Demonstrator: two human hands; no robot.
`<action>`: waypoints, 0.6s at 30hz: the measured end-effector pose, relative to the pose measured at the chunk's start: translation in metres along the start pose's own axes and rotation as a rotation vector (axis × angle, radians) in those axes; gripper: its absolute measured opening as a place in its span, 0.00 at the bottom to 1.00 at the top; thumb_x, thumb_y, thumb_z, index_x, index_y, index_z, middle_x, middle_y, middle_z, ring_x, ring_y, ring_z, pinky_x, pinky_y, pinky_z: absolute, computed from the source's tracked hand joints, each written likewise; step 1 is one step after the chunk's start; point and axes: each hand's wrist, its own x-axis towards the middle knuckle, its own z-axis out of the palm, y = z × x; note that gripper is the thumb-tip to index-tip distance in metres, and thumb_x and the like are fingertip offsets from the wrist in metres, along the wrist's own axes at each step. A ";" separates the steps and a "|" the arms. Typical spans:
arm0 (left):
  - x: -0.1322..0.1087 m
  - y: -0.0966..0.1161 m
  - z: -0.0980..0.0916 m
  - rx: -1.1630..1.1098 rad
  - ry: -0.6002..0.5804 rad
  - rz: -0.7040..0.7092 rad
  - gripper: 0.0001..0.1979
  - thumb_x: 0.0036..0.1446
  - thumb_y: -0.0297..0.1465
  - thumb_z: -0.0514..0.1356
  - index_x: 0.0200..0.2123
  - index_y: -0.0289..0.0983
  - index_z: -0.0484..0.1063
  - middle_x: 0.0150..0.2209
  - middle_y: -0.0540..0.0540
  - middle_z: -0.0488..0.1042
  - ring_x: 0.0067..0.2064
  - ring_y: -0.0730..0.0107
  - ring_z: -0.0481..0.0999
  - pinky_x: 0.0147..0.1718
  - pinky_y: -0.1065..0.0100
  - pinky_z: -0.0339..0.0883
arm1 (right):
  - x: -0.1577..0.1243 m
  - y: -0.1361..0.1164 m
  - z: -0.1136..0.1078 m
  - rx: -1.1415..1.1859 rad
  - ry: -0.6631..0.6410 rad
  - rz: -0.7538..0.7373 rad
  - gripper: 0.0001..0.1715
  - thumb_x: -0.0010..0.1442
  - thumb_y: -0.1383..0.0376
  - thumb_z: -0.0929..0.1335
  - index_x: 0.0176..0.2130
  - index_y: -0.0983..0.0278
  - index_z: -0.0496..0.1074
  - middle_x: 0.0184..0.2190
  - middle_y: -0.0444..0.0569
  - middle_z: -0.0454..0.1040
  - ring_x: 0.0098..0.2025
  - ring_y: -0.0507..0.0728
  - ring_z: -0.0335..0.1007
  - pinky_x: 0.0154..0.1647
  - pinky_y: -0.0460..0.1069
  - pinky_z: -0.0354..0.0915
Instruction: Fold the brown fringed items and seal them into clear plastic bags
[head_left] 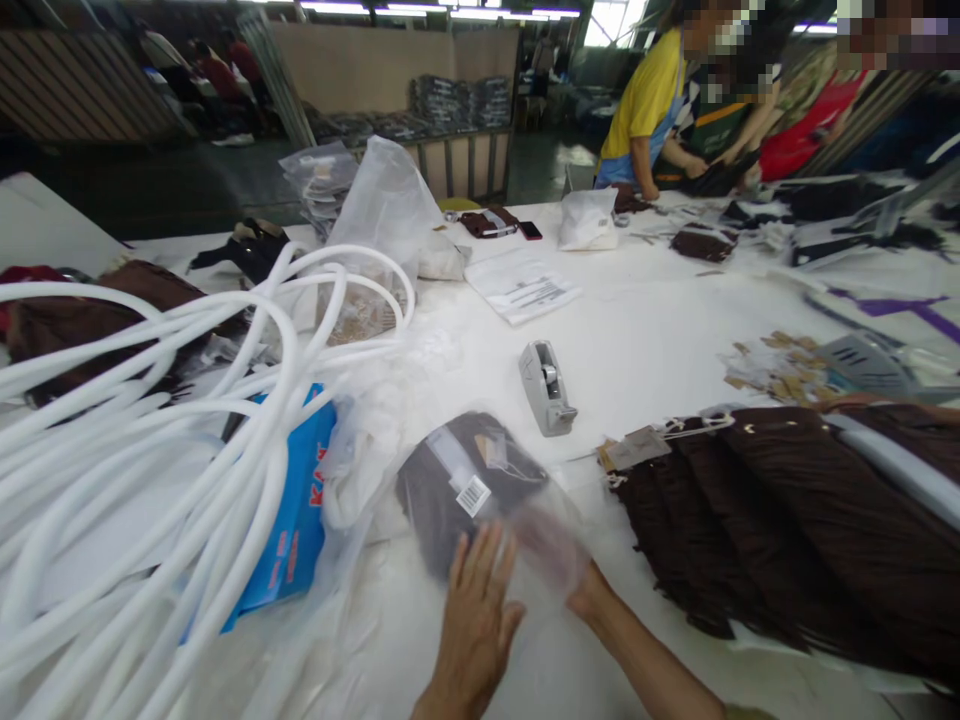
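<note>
A clear plastic bag (480,480) lies on the white table (645,340) and holds a folded dark brown garment with a barcode label. My left hand (474,620) lies flat on the bag's near edge, fingers stretched out and apart. My right hand (551,550) is inside the bag's open end, blurred behind the plastic, so its fingers are not readable. To the right sits a stack of dark brown pleated garments (787,520) with paper tags.
A coil of white tubing (150,440) fills the left, over a blue packet (296,520). A grey tape dispenser (547,388) stands beyond the bag, papers (523,285) further back. Several people work at the far right end of the table.
</note>
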 end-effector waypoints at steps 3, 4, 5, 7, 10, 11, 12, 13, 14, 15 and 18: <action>-0.005 -0.020 0.020 0.138 -0.011 -0.188 0.33 0.60 0.28 0.56 0.68 0.36 0.51 0.69 0.37 0.55 0.69 0.52 0.55 0.61 0.43 0.60 | -0.019 -0.022 -0.009 -0.200 0.043 -0.386 0.17 0.62 0.65 0.65 0.23 0.63 0.74 0.22 0.47 0.78 0.31 0.56 0.79 0.41 0.51 0.74; -0.006 -0.023 0.027 0.152 -0.030 -0.181 0.34 0.59 0.29 0.58 0.67 0.39 0.52 0.68 0.37 0.56 0.68 0.51 0.57 0.60 0.42 0.61 | -0.026 -0.029 -0.013 -0.275 0.076 -0.534 0.10 0.59 0.64 0.68 0.26 0.62 0.75 0.27 0.48 0.80 0.36 0.56 0.80 0.44 0.50 0.75; -0.008 -0.024 0.032 0.156 -0.045 -0.158 0.35 0.58 0.31 0.61 0.67 0.42 0.54 0.68 0.38 0.57 0.68 0.51 0.58 0.60 0.41 0.61 | -0.034 -0.036 -0.017 -0.351 0.110 -0.660 0.08 0.57 0.60 0.69 0.31 0.62 0.75 0.34 0.49 0.81 0.41 0.56 0.79 0.46 0.51 0.75; -0.011 -0.021 0.039 0.169 -0.059 -0.140 0.37 0.56 0.33 0.64 0.66 0.45 0.55 0.68 0.39 0.57 0.67 0.50 0.58 0.60 0.40 0.61 | -0.047 -0.043 -0.025 -0.510 0.191 -0.837 0.18 0.52 0.53 0.72 0.39 0.61 0.74 0.43 0.52 0.79 0.48 0.60 0.76 0.50 0.55 0.74; -0.018 -0.008 0.042 0.187 -0.066 -0.138 0.39 0.56 0.35 0.65 0.67 0.46 0.52 0.69 0.41 0.54 0.68 0.50 0.57 0.61 0.41 0.60 | -0.059 -0.037 -0.028 -0.931 0.457 -1.186 0.32 0.44 0.47 0.75 0.44 0.61 0.71 0.45 0.53 0.75 0.49 0.66 0.73 0.51 0.61 0.72; -0.021 -0.003 0.043 0.180 -0.073 -0.115 0.39 0.57 0.36 0.64 0.68 0.46 0.51 0.69 0.43 0.54 0.68 0.52 0.56 0.61 0.42 0.61 | -0.060 -0.033 -0.025 -1.122 0.556 -1.322 0.33 0.44 0.46 0.75 0.44 0.61 0.70 0.45 0.53 0.74 0.48 0.67 0.72 0.51 0.63 0.70; -0.025 0.001 0.045 0.174 -0.083 -0.079 0.38 0.58 0.37 0.63 0.68 0.46 0.50 0.70 0.44 0.53 0.69 0.53 0.56 0.61 0.44 0.62 | -0.059 -0.030 -0.018 -1.316 0.614 -1.444 0.32 0.46 0.46 0.73 0.45 0.61 0.70 0.46 0.53 0.73 0.48 0.67 0.70 0.52 0.64 0.68; -0.029 0.004 0.048 0.172 -0.093 -0.042 0.38 0.58 0.37 0.63 0.68 0.45 0.50 0.70 0.45 0.53 0.68 0.55 0.57 0.60 0.46 0.64 | -0.055 -0.027 -0.009 -1.498 0.614 -1.536 0.31 0.49 0.46 0.72 0.46 0.62 0.70 0.47 0.54 0.73 0.50 0.68 0.69 0.55 0.64 0.66; -0.033 0.007 0.051 0.179 -0.108 -0.014 0.39 0.57 0.36 0.63 0.68 0.44 0.50 0.70 0.45 0.53 0.68 0.56 0.57 0.59 0.47 0.66 | -0.049 -0.026 0.001 -1.655 0.563 -1.599 0.30 0.52 0.47 0.70 0.47 0.62 0.70 0.49 0.55 0.72 0.53 0.68 0.67 0.58 0.65 0.62; -0.036 0.008 0.056 0.194 -0.120 0.002 0.40 0.56 0.35 0.63 0.68 0.43 0.50 0.70 0.44 0.52 0.68 0.56 0.58 0.59 0.48 0.67 | -0.041 -0.027 0.012 -1.777 0.483 -1.639 0.30 0.53 0.49 0.70 0.50 0.62 0.70 0.52 0.56 0.71 0.56 0.68 0.64 0.62 0.64 0.58; -0.045 0.007 0.070 0.206 -0.098 0.047 0.41 0.54 0.36 0.64 0.68 0.42 0.51 0.68 0.43 0.55 0.66 0.57 0.62 0.57 0.53 0.69 | -0.011 -0.038 0.042 -1.900 0.413 -1.603 0.34 0.50 0.52 0.71 0.53 0.64 0.69 0.54 0.59 0.70 0.60 0.70 0.61 0.65 0.65 0.54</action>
